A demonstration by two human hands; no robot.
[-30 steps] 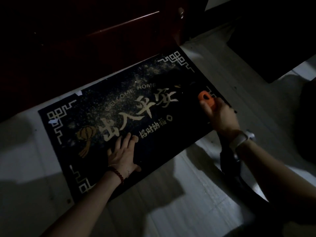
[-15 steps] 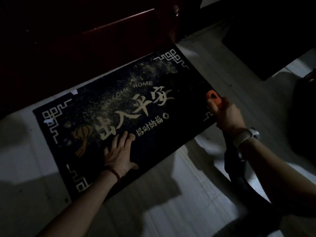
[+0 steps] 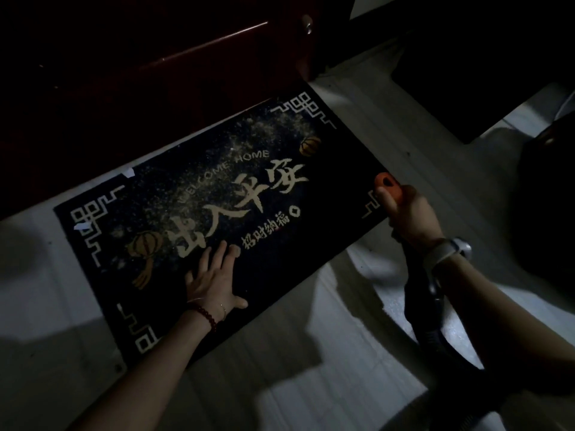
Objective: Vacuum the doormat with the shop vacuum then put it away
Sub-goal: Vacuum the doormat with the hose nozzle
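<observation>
A black doormat (image 3: 336, 169) with gold lettering and corner patterns lies on the floor before a dark red door. Pale dust speckles its upper middle part. My left hand (image 3: 211, 278) lies flat on the mat's near edge, fingers spread and pressing down. My right hand (image 3: 404, 213) grips the vacuum's orange-tipped nozzle (image 3: 387, 183) at the mat's right edge. The dark vacuum hose (image 3: 420, 309) runs back under my right wrist toward the lower right.
The dark red door (image 3: 155, 73) stands right behind the mat. Light tiled floor (image 3: 326, 353) surrounds it. A second dark mat or low object (image 3: 485, 79) lies at the upper right, and a dark bulky shape (image 3: 550, 206) sits at the right edge.
My right hand has drawn the orange nozzle rightward across the mat to its right edge, uncovering the right lantern motif. My left hand stays flat on the mat.
</observation>
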